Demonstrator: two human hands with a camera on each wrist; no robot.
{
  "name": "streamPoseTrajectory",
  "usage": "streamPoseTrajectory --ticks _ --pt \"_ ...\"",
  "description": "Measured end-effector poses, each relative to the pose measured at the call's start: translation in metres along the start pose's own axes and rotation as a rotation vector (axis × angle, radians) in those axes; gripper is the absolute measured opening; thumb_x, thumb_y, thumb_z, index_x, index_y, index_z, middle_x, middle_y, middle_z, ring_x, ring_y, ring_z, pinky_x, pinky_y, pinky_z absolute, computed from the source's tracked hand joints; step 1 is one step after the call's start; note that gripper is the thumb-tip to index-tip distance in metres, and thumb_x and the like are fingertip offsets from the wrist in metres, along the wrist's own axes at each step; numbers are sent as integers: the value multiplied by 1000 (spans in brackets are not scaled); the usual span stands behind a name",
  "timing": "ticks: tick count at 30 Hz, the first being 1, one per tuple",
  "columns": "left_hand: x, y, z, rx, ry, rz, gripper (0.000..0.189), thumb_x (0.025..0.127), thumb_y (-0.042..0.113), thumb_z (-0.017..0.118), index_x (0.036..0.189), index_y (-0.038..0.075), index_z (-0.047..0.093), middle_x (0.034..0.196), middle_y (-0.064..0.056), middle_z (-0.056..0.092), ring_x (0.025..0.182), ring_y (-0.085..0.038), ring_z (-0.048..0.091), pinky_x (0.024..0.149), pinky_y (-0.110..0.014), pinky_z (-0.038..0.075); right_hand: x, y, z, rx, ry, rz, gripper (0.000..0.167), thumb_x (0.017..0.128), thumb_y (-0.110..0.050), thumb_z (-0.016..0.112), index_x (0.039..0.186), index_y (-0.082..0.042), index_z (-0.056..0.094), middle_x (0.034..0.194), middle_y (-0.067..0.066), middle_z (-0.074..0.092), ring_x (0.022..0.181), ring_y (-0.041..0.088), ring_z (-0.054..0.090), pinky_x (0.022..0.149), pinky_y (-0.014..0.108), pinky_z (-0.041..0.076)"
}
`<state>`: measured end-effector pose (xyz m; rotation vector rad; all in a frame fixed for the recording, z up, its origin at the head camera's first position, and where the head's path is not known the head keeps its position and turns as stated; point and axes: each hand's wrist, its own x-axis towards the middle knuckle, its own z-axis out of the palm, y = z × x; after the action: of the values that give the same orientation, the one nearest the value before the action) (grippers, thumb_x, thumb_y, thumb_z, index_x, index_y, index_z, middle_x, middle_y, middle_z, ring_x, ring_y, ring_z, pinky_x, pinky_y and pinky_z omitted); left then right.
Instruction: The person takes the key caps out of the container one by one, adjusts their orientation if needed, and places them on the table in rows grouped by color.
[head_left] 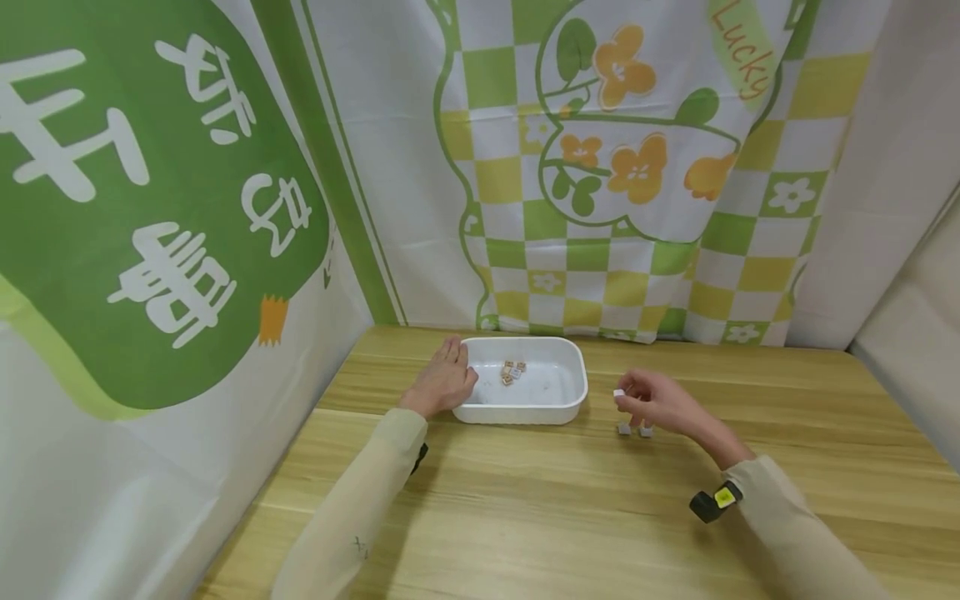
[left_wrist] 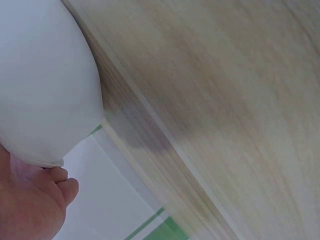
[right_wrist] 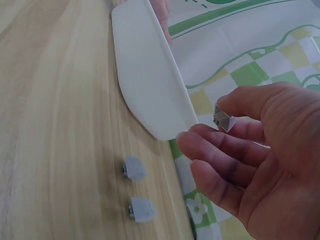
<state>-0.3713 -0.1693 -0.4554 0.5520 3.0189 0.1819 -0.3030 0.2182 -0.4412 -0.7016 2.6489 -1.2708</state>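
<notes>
A white plastic basin [head_left: 551, 412] stands on the wooden table, with several small brown and white pieces [head_left: 507, 377] lying together on its floor. My left hand [head_left: 441, 385] grips the basin's left end, thumb over the rim; in the left wrist view its fingertips [left_wrist: 67, 187] show under the lip. To the right of the basin, my right hand [head_left: 660, 402] pinches a small white keycap [right_wrist: 223, 119] between thumb and index finger, its hollow underside showing. Below that hand, two more white keycaps [right_wrist: 134, 168] [right_wrist: 142, 209] rest on the table side by side.
The wooden tabletop [head_left: 525, 508] extends toward me and to the right. Behind its back edge hangs a checked green and yellow cloth [head_left: 585, 283], and a white and green cloth [head_left: 195, 467] closes off the left side.
</notes>
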Motion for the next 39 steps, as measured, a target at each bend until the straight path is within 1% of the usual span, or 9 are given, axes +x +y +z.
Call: streamPoseTrajectory --ticks 3,7,11,16,20,23,27,33,39 --pt "0 0 1 0 4 -1 66 102 34 15 153 -8 13 163 -24 3 153 -36 5 127 -42 7 -5 5 0 -20 30 2 19 95 -20 63 104 -4 61 82 20 68 58 21 63 50 32 53" --pt "0 -1 2 0 0 -6 65 103 33 16 154 -7 11 164 -23 2 154 -35 3 127 -41 7 -10 13 -2 -15 40 -4 19 94 -17 64 104 0 61 79 19 67 54 14 60 50 31 53" --pt "1 0 3 6 10 -9 67 102 35 14 154 -7 12 163 -24 6 153 -35 4 127 -41 8 -17 20 -7 2 19 4 21 95 -15 63 107 2 60 85 19 71 59 18 66 56 34 57" --pt "0 1 1 -1 18 -14 67 102 35 14 153 -7 14 163 -25 7 153 -36 5 127 -41 9 -25 26 -12 12 16 33 25 95 -15 62 110 5 59 88 19 72 67 25 70 59 30 58" --pt "0 2 0 -2 10 -23 66 102 34 15 154 -7 14 163 -23 4 154 -35 4 127 -41 8 -31 31 -14 -2 25 49 23 95 -13 62 108 5 60 82 17 69 65 20 66 56 29 56" --pt "0 2 0 -2 16 -22 65 102 33 16 154 -7 14 163 -24 6 153 -36 5 127 -41 9 -34 35 -15 -36 33 61 21 95 -15 63 107 2 62 74 11 65 58 12 59 50 26 51" --pt "-1 2 0 -7 20 -17 65 102 33 16 153 -8 14 163 -25 8 153 -36 5 127 -42 9 -38 41 -15 -82 47 72 20 94 -19 64 105 -2 64 65 4 57 51 6 49 45 23 43" --pt "0 2 0 3 0 -24 67 102 35 13 154 -6 11 164 -23 4 154 -35 4 127 -40 6 -41 50 -17 -112 45 110 20 93 -23 66 102 -6 66 60 -2 50 47 5 45 43 22 38" --pt "0 2 -1 12 2 -19 66 102 35 13 154 -6 13 164 -23 4 154 -35 4 127 -40 7 -46 58 -18 -124 26 158 23 93 -23 67 107 -5 67 63 -2 51 48 6 45 42 23 41"
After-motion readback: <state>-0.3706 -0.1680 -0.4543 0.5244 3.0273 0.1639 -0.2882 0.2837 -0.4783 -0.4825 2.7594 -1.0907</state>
